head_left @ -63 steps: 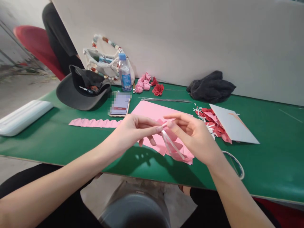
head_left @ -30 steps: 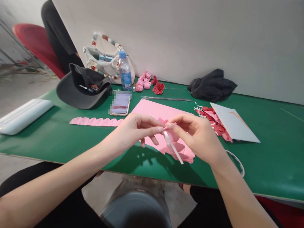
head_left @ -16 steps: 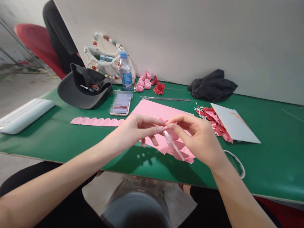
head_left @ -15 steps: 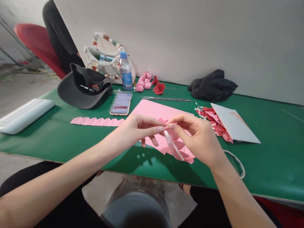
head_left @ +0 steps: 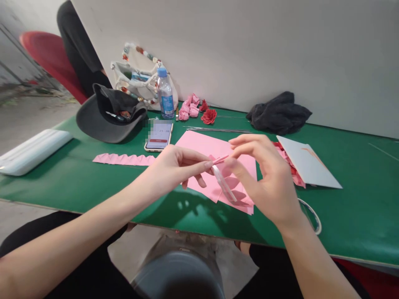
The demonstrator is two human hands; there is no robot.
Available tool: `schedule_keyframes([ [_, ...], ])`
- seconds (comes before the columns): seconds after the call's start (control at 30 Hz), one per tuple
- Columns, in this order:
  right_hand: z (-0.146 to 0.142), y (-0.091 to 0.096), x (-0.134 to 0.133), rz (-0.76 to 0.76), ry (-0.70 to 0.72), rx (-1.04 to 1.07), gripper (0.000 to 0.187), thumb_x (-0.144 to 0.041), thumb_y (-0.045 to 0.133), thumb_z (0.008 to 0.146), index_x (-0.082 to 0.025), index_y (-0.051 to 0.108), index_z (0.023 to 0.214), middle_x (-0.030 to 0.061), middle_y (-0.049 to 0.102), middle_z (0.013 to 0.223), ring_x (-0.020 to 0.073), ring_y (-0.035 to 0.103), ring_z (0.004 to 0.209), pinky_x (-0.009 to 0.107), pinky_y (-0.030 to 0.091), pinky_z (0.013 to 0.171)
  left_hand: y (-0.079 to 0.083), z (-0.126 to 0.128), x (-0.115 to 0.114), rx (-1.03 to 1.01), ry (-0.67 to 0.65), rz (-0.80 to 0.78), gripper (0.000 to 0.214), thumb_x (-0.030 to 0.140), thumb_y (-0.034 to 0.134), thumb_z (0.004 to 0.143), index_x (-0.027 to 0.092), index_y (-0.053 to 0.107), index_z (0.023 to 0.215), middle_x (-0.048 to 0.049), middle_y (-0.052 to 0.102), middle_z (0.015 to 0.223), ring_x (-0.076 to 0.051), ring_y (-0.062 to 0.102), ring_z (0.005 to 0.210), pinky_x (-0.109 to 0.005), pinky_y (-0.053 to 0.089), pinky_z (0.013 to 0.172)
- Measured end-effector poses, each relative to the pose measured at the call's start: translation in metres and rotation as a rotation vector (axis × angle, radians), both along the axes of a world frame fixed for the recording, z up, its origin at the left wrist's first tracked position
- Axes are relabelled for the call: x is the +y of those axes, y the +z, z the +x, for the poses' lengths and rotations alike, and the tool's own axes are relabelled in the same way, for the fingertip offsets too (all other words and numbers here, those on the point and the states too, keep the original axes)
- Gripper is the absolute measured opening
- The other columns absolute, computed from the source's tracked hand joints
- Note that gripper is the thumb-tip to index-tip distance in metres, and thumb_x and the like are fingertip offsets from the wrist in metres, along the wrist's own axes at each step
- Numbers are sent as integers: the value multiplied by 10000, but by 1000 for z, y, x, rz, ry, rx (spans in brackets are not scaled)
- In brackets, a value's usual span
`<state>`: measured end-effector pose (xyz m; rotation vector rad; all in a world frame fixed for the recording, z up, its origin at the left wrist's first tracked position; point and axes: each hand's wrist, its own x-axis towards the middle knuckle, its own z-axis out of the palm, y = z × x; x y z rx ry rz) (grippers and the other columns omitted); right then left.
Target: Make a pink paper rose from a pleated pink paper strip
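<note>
pinching a narrow pale paper strip (head_left: 223,185) at its upper end in the left hand (head_left: 179,168), fingers drawn narrow, forefinger tip against the paper, thumb hidden behind the hand; right hand (head_left: 264,178) just beside the strip, fingers spread wide above it, no firm hold showing, and contact with the right thumb impossible to confirm from this view. long axis of the strip slanting from the left fingertips down and rightward toward the front edge of the green work mat (head_left: 358,207), with a short pink end pointing up and right toward the right hand. position of the strip: over the one pink paper sheet (head_left: 215,150), its lower corner near the mat's front edge, its far edge just short of the thin metal wires (head_left: 215,130), a narrow band of mat left between its right edge and the white card (head_left: 307,162). counted nearby: one folded pink strip (head_left: 123,160), one phone (head_left: 158,136), one water bottle (head_left: 166,97), one dark cap (head_left: 99,120), one beaded bag (head_left: 131,79), one open red paper rose (head_left: 208,116), one dark cloth (head_left: 279,114), and several crumpled pink paper flowers (head_left: 190,106), their exact number unreadable.
</note>
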<state>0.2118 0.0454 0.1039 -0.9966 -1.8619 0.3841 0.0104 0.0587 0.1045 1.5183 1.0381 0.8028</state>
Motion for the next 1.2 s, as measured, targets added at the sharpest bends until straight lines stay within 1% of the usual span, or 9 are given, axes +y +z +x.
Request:
schedule_keyframes([
  [0.1, -3, 1, -3, -34, 0, -112, 95, -243, 695, 871, -193, 672, 793, 85, 620, 1132, 210, 633, 1108, 338, 542, 934, -1, -1, 0, -7, -4, 33, 150, 348, 697, 886, 272, 808, 954, 12, 768, 796, -82, 686, 642, -119, 386, 442],
  [0.33, 0, 2, -3, -212, 21, -104, 155, -253, 682, 873, -217, 653, 726, 58, 620, 1184, 219, 595, 1206, 335, 546, 941, 5, 1, 0, -34, 55, 11, 122, 284, 708, 880, 238, 811, 927, 8, 764, 775, -70, 667, 605, -115, 401, 437],
  [0.5, 9, 8, -3, -307, 21, -166, 223, -342, 679, 879, -224, 640, 693, 33, 626, 1211, 215, 607, 1171, 358, 522, 976, 9, 1, 3, -83, 101, -32, 111, 244, 710, 879, 216, 810, 919, 16, 723, 646, -63, 650, 563, -102, 395, 425],
  [0.63, 15, 11, -1, -359, 24, -205, 260, -405, 683, 875, -226, 634, 692, 9, 665, 1132, 201, 639, 1084, 347, 511, 971, 9, 0, 3, -78, 117, -28, 105, 247, 716, 874, 209, 811, 896, 13, 723, 649, -59, 639, 553, -102, 393, 425],
  [0.73, 15, 8, 2, -435, 62, -65, 230, -452, 680, 873, -238, 630, 805, 11, 689, 1067, 191, 663, 1041, 318, 542, 901, 7, 1, 0, -42, 91, -7, 114, 273, 720, 869, 209, 811, 894, 2, 745, 714, -65, 647, 579, -108, 397, 431],
  [0.87, 7, 3, 3, -404, 42, 190, 266, -409, 711, 863, -254, 595, 1044, 6, 707, 1013, 158, 691, 981, 274, 564, 849, 4, 4, -3, -21, 37, -16, 152, 332, 716, 868, 215, 804, 907, -2, 761, 791, -72, 657, 603, -108, 400, 430],
  [0.93, 3, 1, 2, -415, 56, 165, 234, -351, 726, 857, -241, 633, 1041, 5, 721, 971, 149, 703, 929, 254, 571, 814, 3, 5, -4, -20, 18, -38, 161, 346, 715, 866, 217, 802, 909, -2, 764, 811, -73, 660, 604, -108, 406, 432],
  [1.03, 1, 2, 2, -435, 90, 113, 89, -291, 707, 871, -215, 697, 916, 10, 745, 927, 146, 718, 873, 249, 578, 789, 3, 6, -5, -7, 12, -55, 160, 342, 723, 856, 205, 797, 892, -2, 758, 781, -80, 663, 604, -108, 408, 429],
  [1.2, 4, 1, 4, -446, 125, 130, 58, -253, 689, 879, -205, 701, 909, 20, 755, 943, 172, 725, 915, 283, 584, 820, 3, 7, -5, 10, 18, -76, 157, 331, 730, 845, 192, 791, 883, -8, 758, 782, -89, 667, 605, -119, 399, 429],
])
